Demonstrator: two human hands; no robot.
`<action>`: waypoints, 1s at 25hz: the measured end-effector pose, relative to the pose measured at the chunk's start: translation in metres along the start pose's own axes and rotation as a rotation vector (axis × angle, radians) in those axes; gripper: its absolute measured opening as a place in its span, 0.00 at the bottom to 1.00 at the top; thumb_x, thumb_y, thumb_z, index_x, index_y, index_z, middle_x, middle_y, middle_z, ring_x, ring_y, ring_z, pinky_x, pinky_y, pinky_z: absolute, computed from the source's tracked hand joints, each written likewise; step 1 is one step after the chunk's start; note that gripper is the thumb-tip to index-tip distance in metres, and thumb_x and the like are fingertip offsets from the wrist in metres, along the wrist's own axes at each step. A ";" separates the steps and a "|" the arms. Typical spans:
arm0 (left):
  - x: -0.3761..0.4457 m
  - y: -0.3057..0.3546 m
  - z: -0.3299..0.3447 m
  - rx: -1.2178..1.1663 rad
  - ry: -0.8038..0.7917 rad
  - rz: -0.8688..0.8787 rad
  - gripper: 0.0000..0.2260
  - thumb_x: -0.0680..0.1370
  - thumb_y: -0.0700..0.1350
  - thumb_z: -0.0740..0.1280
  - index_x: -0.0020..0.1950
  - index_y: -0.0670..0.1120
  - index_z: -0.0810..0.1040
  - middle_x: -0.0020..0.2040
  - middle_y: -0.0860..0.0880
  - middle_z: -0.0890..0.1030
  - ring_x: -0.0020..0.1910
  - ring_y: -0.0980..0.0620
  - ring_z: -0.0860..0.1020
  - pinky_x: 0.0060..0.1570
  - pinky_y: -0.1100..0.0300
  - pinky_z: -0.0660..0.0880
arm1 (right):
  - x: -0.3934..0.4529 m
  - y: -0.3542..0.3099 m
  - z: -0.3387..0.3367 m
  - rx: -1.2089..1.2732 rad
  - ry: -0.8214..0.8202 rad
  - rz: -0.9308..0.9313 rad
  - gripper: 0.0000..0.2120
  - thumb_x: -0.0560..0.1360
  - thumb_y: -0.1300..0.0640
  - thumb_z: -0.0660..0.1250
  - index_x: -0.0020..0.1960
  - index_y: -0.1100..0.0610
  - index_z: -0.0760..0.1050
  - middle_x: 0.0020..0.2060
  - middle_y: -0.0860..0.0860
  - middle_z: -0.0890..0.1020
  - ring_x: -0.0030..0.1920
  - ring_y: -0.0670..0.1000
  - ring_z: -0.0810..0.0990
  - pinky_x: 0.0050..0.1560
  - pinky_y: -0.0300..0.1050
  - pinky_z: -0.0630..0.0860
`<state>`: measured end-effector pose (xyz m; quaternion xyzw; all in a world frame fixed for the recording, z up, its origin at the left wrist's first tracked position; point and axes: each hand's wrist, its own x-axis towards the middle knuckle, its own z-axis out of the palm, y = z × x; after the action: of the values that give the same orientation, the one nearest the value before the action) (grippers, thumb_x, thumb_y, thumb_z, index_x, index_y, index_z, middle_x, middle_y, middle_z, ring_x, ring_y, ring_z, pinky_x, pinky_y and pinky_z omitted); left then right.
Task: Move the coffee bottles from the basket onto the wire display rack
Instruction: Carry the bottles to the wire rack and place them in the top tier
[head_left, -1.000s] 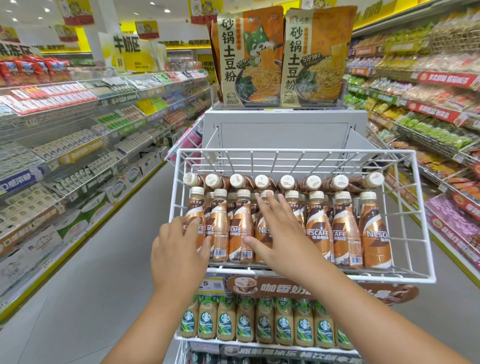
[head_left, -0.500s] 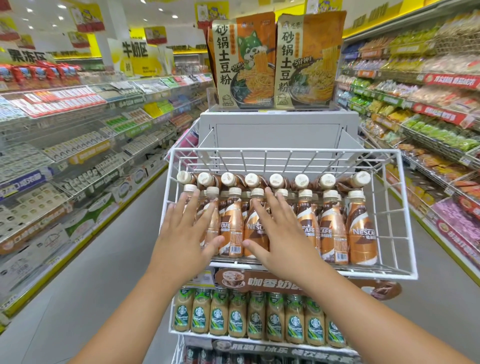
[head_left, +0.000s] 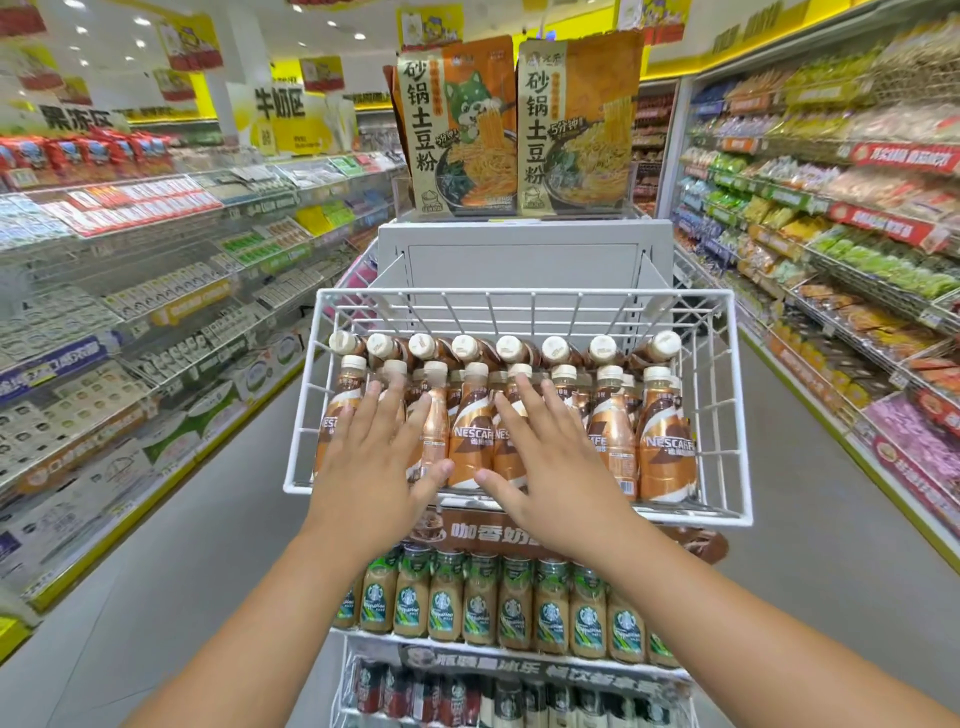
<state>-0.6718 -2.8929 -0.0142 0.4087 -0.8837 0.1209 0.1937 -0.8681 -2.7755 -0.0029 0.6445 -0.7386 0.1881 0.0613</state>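
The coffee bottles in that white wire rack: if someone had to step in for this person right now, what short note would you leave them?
Left hand: open, fingers flat against the front-row coffee bottles.
Right hand: open, also flat on the front row.
Bottles: upright rows fill the white wire rack, with more lying on their sides at the back.
Done: the rack looks stocked.
Left: the basket is out of view, so check whether any bottles remain; straighten the front row.

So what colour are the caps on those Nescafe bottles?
Cream-white caps, seen best in the head view.
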 end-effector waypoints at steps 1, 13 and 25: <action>-0.005 0.003 -0.005 -0.001 -0.002 0.001 0.36 0.79 0.70 0.43 0.84 0.55 0.49 0.84 0.49 0.42 0.83 0.47 0.42 0.80 0.44 0.44 | -0.006 -0.002 -0.004 -0.006 0.000 0.004 0.40 0.80 0.30 0.53 0.84 0.46 0.43 0.83 0.46 0.36 0.81 0.51 0.31 0.82 0.62 0.45; -0.119 -0.012 -0.081 -0.040 0.001 0.066 0.36 0.78 0.71 0.43 0.83 0.58 0.43 0.84 0.47 0.42 0.82 0.46 0.40 0.80 0.45 0.42 | -0.136 -0.098 -0.051 -0.105 0.031 0.178 0.39 0.81 0.31 0.50 0.84 0.46 0.38 0.82 0.47 0.35 0.81 0.52 0.30 0.82 0.57 0.40; -0.238 0.087 -0.155 -0.206 -0.060 0.330 0.35 0.81 0.69 0.46 0.83 0.56 0.41 0.82 0.46 0.34 0.81 0.45 0.34 0.79 0.44 0.38 | -0.353 -0.152 -0.113 -0.202 0.048 0.502 0.38 0.82 0.32 0.50 0.84 0.48 0.39 0.83 0.48 0.37 0.82 0.52 0.34 0.83 0.55 0.43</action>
<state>-0.5601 -2.6187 0.0148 0.2399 -0.9516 0.0479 0.1858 -0.6805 -2.4221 0.0142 0.4271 -0.8887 0.1379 0.0941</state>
